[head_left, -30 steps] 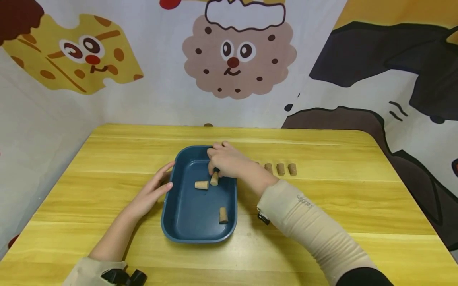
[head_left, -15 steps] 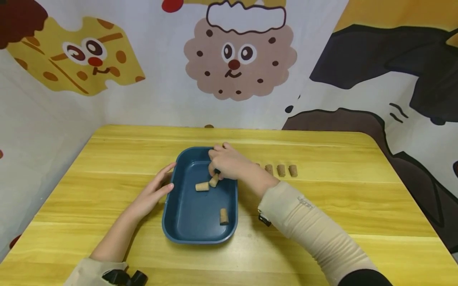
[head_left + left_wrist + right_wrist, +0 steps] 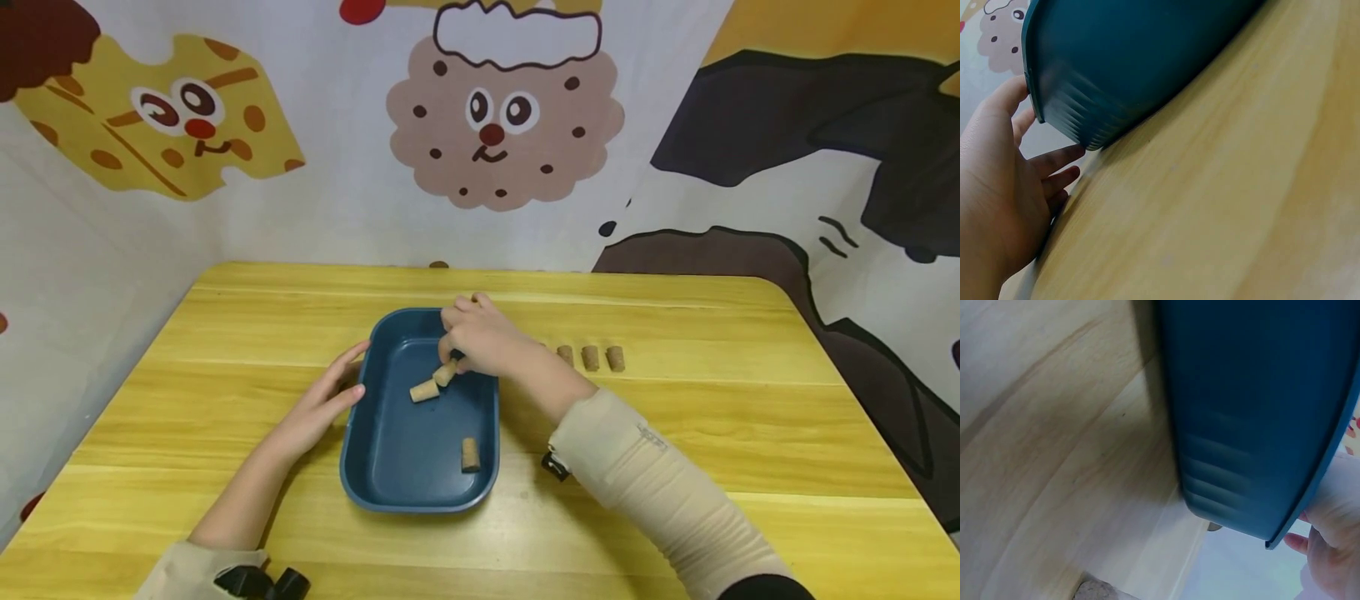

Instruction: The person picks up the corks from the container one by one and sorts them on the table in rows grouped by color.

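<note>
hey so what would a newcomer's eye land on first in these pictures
Probably the big cartoon cookie in the upper middle of the backdrop, with a yellow cheese to its left. Next comes the blue tray on the wooden table, the left hand at its left side and the right hand over its far right corner, pinching a cork. The row of corks right of the tray would likely come after.

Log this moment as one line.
Left hand touches blue tray | right hand pinches cork | two other corks visible inside
</note>
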`<state>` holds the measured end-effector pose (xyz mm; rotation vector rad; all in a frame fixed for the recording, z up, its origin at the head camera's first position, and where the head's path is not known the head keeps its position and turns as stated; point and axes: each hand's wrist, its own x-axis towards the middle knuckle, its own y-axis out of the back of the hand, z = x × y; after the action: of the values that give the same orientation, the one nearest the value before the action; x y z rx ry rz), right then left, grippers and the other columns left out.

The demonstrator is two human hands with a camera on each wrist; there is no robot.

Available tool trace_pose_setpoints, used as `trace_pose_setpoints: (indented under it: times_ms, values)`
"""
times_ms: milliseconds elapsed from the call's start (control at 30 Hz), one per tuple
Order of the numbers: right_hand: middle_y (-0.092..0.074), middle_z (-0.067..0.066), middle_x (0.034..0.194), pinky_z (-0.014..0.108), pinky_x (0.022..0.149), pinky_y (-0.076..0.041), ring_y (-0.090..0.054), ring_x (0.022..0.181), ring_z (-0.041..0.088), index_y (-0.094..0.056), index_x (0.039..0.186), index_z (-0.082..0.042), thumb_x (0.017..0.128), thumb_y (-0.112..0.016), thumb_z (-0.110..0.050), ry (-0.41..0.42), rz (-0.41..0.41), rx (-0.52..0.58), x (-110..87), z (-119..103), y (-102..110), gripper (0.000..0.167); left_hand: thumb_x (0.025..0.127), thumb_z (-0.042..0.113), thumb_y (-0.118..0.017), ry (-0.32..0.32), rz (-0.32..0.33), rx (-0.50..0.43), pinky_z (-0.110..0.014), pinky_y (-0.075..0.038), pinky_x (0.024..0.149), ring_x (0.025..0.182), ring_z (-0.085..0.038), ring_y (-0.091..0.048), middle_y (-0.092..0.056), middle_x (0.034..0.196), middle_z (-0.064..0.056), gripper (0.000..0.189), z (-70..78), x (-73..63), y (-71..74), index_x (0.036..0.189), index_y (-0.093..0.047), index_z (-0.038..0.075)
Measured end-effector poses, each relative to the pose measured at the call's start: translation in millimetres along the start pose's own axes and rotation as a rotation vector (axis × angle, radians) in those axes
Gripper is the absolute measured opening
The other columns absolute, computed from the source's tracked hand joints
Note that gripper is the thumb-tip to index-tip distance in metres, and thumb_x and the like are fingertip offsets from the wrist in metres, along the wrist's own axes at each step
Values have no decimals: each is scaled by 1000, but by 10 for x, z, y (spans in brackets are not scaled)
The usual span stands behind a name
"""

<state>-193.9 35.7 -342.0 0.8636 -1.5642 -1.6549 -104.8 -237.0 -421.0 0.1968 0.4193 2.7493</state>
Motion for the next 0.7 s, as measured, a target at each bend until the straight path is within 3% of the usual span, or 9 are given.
trace_pose_setpoints:
  times_ms: [133,333,500,700]
  values:
    - [-50,-5,97,43,91,-27,-37,93,18,-76,96,-33,77,-78,-35,5,49,17,-37,4,31,19,102,15,-46,1,-5,5,-34,-37,98,132,-37,-33,-32,147,-22,58,2,1,3,154,-22,25]
    - [-49,-4,95,41,88,-28,-37,91,18,-76,97,-31,76,-80,-34,-4,119,45,-105,5,89,21,102,15,-45,1,-9,4,-44,-35,99,132,-36,-33,-32,147,-22,58,6,-2,3,154,-22,26]
    - [-49,-4,95,45,93,-28,-37,94,19,-75,98,-31,77,-80,-33,-25,155,66,-188,-16,162,22,102,15,-46,4,-6,3,-29,-37,97,132,-37,-33,-32,147,-22,58,9,-4,4,154,-22,25]
    - [-47,-3,94,49,94,-28,-37,93,21,-75,98,-30,79,-79,-32,-51,204,100,-303,-46,200,20,102,16,-45,5,-9,9,-47,-35,99,132,-37,-33,-32,147,-22,58,13,-4,3,154,-21,26]
